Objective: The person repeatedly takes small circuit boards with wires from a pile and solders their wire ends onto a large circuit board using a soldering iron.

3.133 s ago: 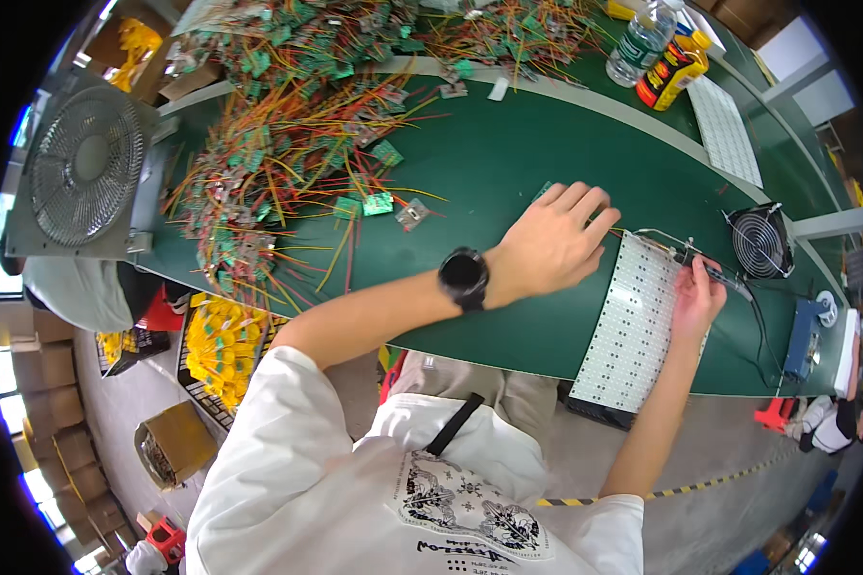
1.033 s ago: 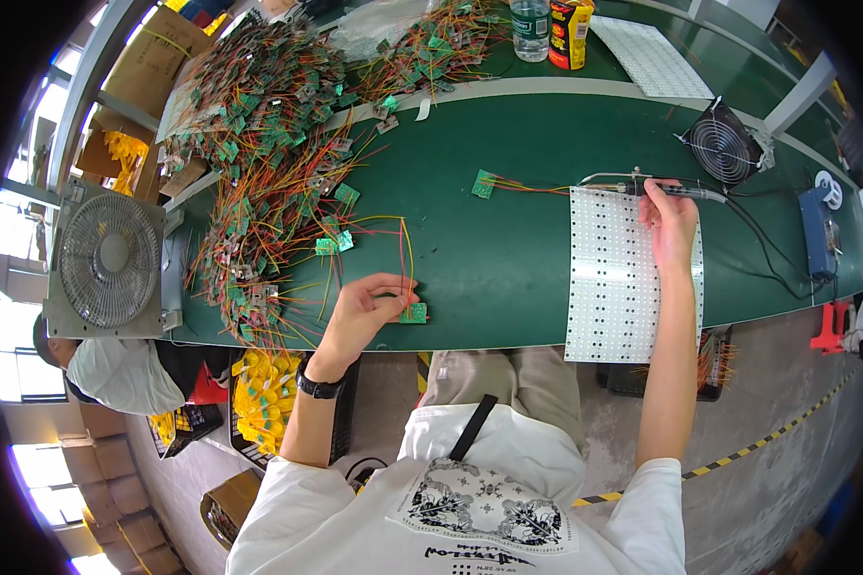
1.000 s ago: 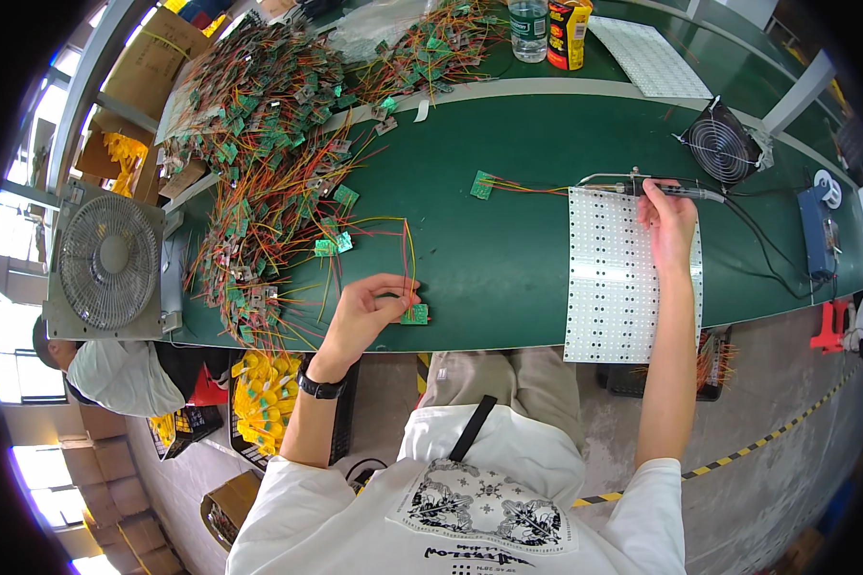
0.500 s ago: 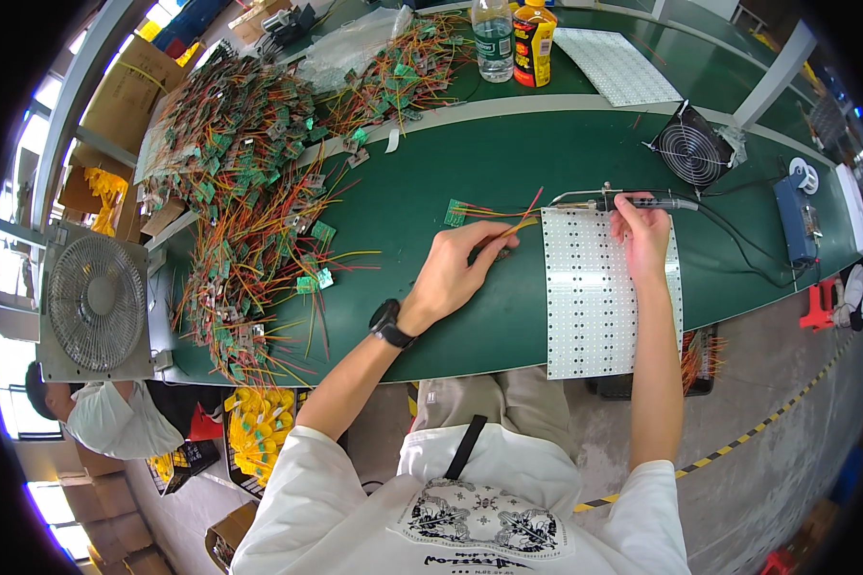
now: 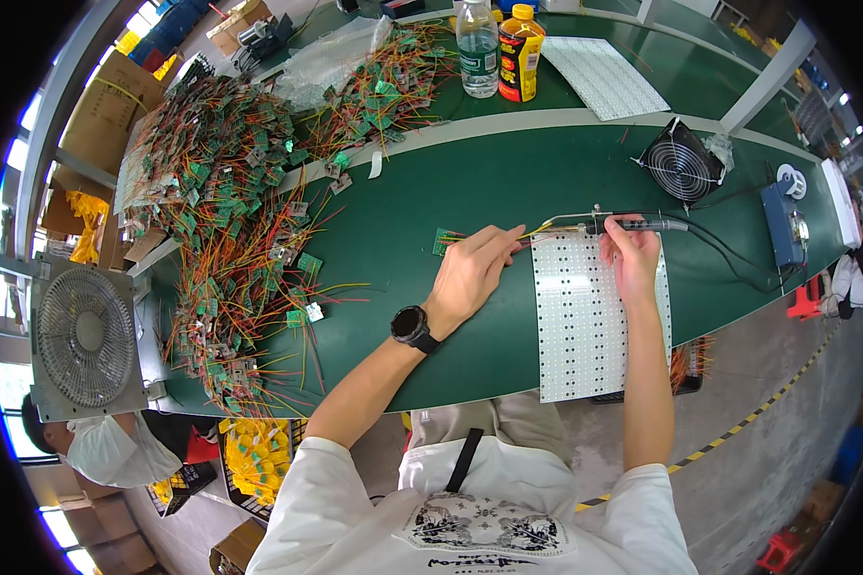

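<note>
My left hand (image 5: 472, 275), with a black watch on its wrist, rests on the green table (image 5: 508, 172) and pinches a small green circuit board (image 5: 444, 241) with coloured wires at the left edge of a white perforated panel (image 5: 593, 321). My right hand (image 5: 631, 257) grips a soldering iron (image 5: 625, 225) above the panel's top edge, its tip pointing left toward the wires held by my left hand.
A big heap of green boards with red, yellow and orange wires (image 5: 235, 211) covers the table's left side. Two bottles (image 5: 497, 48), a second white panel (image 5: 600, 77), a small black fan (image 5: 681, 165) and a blue box (image 5: 784, 225) stand behind. A grey fan (image 5: 84, 337) sits at left.
My left hand took a wired board from the pile at left and carried it right to the panel's edge. My right hand stayed on the soldering iron. The view shifted left.
</note>
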A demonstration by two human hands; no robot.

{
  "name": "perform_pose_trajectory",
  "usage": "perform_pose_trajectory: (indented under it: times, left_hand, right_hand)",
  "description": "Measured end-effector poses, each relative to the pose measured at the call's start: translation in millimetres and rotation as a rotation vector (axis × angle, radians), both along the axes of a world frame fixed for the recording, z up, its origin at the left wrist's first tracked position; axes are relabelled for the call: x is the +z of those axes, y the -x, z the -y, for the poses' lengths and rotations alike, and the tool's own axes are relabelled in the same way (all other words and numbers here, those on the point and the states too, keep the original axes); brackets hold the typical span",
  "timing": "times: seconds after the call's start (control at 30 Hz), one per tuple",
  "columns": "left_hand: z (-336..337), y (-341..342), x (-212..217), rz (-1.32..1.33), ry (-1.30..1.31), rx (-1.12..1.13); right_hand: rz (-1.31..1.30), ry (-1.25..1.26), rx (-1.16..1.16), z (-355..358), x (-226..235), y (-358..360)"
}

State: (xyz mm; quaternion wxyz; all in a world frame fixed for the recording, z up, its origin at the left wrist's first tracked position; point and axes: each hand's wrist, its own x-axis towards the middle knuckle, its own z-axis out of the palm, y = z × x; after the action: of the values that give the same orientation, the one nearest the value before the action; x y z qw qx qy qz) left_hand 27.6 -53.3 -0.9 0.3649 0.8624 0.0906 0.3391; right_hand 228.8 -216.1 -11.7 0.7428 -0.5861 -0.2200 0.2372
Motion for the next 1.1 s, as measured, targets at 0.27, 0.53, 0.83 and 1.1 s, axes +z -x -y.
perform_pose_trajectory:
  times: [0.27,0.53,0.83,1.1]
  left_hand:
    - [1.3,5.7,12.2,0.105,0.116,0.116]
    - [4.7,4.9,14.6,0.094,0.131,0.146]
    - [8.1,7.0,15.2,0.098,-0.269,0.199]
    - [10.8,6.0,15.4,0.145,-0.104,0.076]
  right_hand:
    - [-0.026,-0.059,-0.027,1.9,-2.1,2.1]
    - [-0.025,-0.076,-0.029,3.0,2.9,2.3]
    - [-0.074,0.002,0.013,2.0,4.4,5.1]
    - [-0.090,0.039,0.005,1.8,13.8,4.4]
